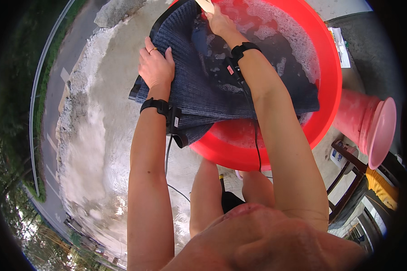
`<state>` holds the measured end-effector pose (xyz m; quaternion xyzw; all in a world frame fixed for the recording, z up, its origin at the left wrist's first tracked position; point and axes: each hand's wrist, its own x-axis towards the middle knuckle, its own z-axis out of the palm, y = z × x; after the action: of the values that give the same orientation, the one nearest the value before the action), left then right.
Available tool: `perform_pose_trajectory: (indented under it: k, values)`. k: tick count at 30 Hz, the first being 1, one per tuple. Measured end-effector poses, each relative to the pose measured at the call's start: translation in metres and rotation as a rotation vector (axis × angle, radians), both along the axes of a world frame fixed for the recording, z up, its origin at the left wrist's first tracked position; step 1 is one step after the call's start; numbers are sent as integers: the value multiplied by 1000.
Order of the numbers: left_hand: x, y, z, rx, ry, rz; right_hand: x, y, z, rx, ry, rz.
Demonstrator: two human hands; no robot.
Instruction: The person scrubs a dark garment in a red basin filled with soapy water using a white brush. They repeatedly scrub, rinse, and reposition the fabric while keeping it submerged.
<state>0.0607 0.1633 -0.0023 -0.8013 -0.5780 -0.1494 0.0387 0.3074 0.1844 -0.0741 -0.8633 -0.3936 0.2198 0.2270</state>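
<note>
A dark blue ribbed mat (pixel 186 81) with a black edge lies partly in a large red basin (pixel 329 78) of sudsy water and hangs over its left rim. My left hand (pixel 156 66) rests on the mat's left side, thumb and fingers apart, with a ring on one finger. At the top of the view my right hand (pixel 220 22) grips a pale, flat-looking object (pixel 206 4), cut off by the picture's edge, so its kind is unclear. Soap foam (pixel 285 27) floats on the water. Both wrists wear black straps with small cabled devices.
Right of the basin stand a pink plastic container (pixel 359 118), a small white bucket (pixel 341 155) and a dark-framed chair (pixel 351 162) with a yellow cloth (pixel 381 188). Thin cables hang from both wrists. A rough concrete edge (pixel 68 111) borders a road at the left.
</note>
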Motion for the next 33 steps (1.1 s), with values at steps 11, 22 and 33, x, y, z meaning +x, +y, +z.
perform_pose_trajectory:
  k: [11,22,33]
  values:
    - [-1,0,-1,-36,-26,5,-11,12,-1,-53,106,-116]
    - [-7,1,8,-158,-118,51,15,7,29,137,-193,162]
    - [-10,-4,15,-189,-161,52,97,52,-28,274,-100,82]
